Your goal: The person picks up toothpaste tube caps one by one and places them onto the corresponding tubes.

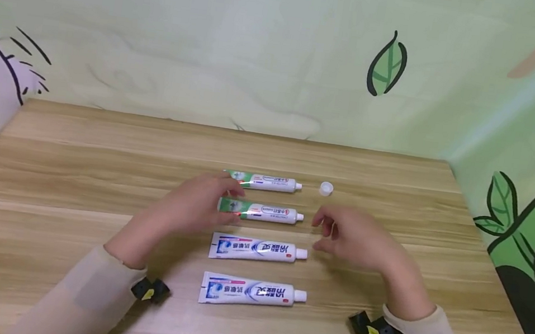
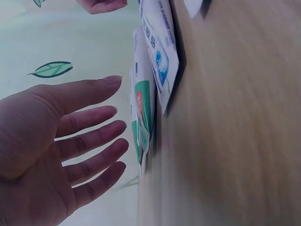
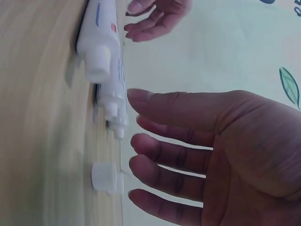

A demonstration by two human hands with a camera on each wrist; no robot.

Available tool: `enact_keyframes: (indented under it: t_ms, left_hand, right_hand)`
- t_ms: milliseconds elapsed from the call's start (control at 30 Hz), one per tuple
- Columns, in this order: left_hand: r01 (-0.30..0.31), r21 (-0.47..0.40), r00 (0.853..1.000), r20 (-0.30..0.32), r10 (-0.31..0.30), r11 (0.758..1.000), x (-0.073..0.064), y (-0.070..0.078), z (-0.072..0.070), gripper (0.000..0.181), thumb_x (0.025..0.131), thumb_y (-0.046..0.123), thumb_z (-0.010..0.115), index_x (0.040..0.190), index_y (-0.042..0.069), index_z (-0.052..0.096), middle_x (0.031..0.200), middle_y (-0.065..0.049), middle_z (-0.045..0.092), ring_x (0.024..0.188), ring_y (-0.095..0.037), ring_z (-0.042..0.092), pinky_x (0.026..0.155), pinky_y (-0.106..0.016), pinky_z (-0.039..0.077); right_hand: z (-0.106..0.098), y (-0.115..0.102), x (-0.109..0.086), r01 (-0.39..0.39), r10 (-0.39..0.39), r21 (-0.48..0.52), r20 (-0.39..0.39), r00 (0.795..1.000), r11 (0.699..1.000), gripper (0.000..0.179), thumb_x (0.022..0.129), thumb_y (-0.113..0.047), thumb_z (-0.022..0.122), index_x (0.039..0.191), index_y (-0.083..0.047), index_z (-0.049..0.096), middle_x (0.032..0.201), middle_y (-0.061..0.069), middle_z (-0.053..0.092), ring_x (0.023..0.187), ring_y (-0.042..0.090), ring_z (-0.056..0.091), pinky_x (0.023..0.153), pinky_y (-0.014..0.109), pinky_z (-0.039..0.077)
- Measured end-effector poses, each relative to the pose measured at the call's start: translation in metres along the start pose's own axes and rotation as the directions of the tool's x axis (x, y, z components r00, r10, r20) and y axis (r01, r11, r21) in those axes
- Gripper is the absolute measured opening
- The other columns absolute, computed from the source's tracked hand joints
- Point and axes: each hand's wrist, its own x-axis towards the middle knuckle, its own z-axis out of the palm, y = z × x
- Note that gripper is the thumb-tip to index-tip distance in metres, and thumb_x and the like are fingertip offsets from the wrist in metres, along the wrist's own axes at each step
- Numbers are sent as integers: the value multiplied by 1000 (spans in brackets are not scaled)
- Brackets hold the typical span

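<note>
Two green-and-white toothpaste tubes, the far one (image 1: 270, 183) and the nearer one (image 1: 271, 214), lie flat with bare nozzles pointing right. Closer to me are two blue-and-white toothpaste tubes, one (image 1: 256, 249) behind the other (image 1: 251, 293), each with its white cap on. My left hand (image 1: 189, 202) hovers by the tail ends of the green tubes, fingers extended and holding nothing. Opposite their nozzles is my right hand (image 1: 357, 238), its fingers loosely bent around nothing. A loose white cap (image 1: 326, 189) lies beyond it; the right wrist view shows a cap (image 3: 104, 176) overlapping another cap (image 3: 120, 182).
All the tubes lie in a column on a wood-grain table (image 1: 95, 167). A pale green printed wall (image 1: 213, 41) rises along its back edge, and a patterned side panel (image 1: 519, 223) stands on the right.
</note>
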Motion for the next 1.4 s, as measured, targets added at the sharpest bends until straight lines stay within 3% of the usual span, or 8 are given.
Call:
enact_keyframes:
  t_ms: [333, 733, 1033, 1400]
  left_hand:
    - [-12, 50, 999, 33, 10, 999, 0, -8, 1, 53, 90, 31, 82, 136, 10, 67, 136, -10, 67, 126, -32, 61, 109, -51, 49]
    - [37, 41, 997, 71, -40, 998, 8, -9, 7, 55, 89, 30, 82, 138, 13, 66, 147, -13, 58, 134, -34, 55, 113, -52, 45]
    - [81, 50, 995, 59, -84, 995, 13, -9, 12, 51, 87, 34, 84, 133, 18, 69, 136, -6, 61, 124, -28, 57, 107, -48, 49]
    - [72, 83, 996, 43, -76, 994, 20, -7, 18, 40, 88, 37, 83, 123, 19, 73, 118, -1, 65, 108, -24, 57, 97, -43, 51]
  right_hand:
    - [-5, 17, 3, -106, 102, -31, -97, 990, 994, 40, 84, -19, 85, 118, -7, 67, 100, 10, 69, 80, 19, 60, 75, 38, 50]
    - [-3, 24, 10, -155, 153, -36, -59, 986, 987, 51, 85, -20, 85, 130, -5, 64, 116, 15, 67, 93, 24, 62, 86, 46, 52]
    - [-4, 27, 23, -191, 192, -21, 18, 981, 981, 50, 84, -21, 85, 126, -6, 64, 114, 17, 66, 101, 30, 60, 92, 48, 49]
    - [-3, 28, 29, -242, 243, -8, 40, 969, 970, 43, 85, -20, 85, 123, -10, 66, 101, 12, 65, 90, 26, 57, 80, 39, 46]
